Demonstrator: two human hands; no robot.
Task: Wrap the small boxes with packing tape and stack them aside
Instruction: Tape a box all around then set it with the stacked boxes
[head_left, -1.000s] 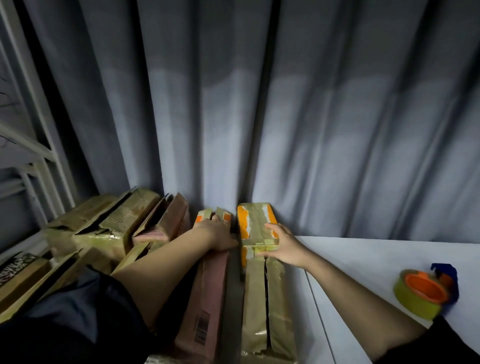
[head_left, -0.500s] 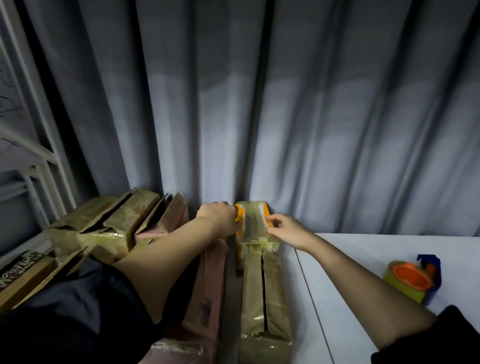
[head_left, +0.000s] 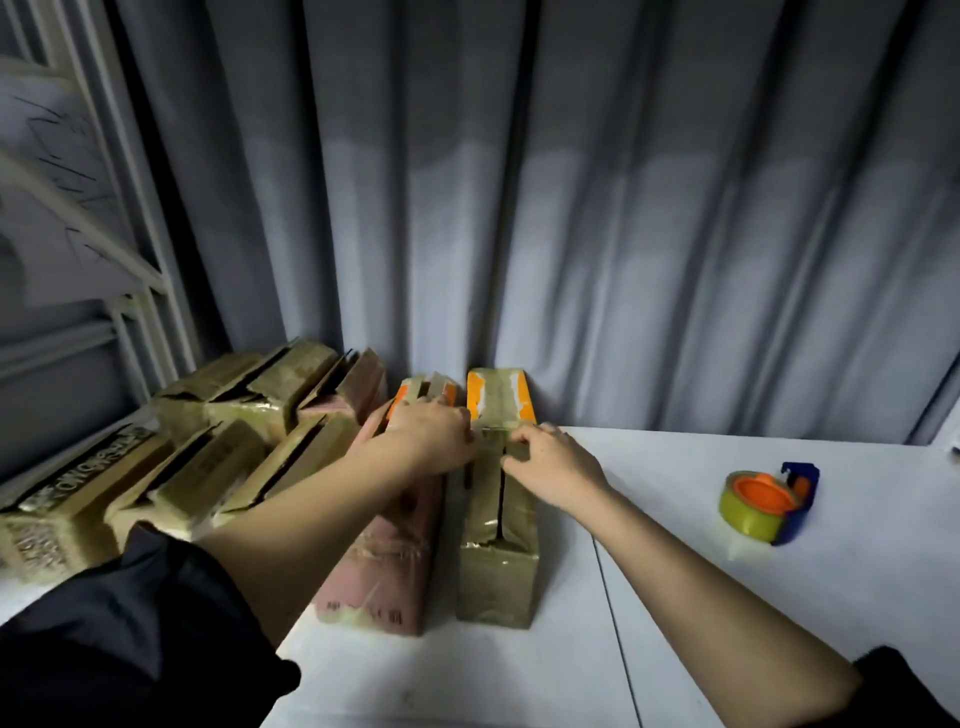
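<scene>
A small orange box (head_left: 500, 399) wrapped in olive tape stands against the curtain at the far end of a long olive taped box (head_left: 497, 525). My left hand (head_left: 431, 439) and my right hand (head_left: 553, 462) meet at the orange box's near end. Their curled fingers hold it from the left and the right. A second taped orange box (head_left: 427, 391) sits just behind my left hand, at the head of a pink box (head_left: 382, 564). The tape dispenser (head_left: 766, 506), with a yellow-green roll, orange hub and blue handle, lies on the white table (head_left: 675, 597) to the right.
Several taped brown boxes (head_left: 218, 441) lie piled at the left. Behind them stands a white metal frame (head_left: 135, 291). A grey curtain (head_left: 623, 234) closes off the back. A seam in the table (head_left: 613, 634) runs toward me beside my right forearm.
Both hands have drawn back from the orange box's sides to its near end. The view has pulled back, showing the front ends of the long boxes.
</scene>
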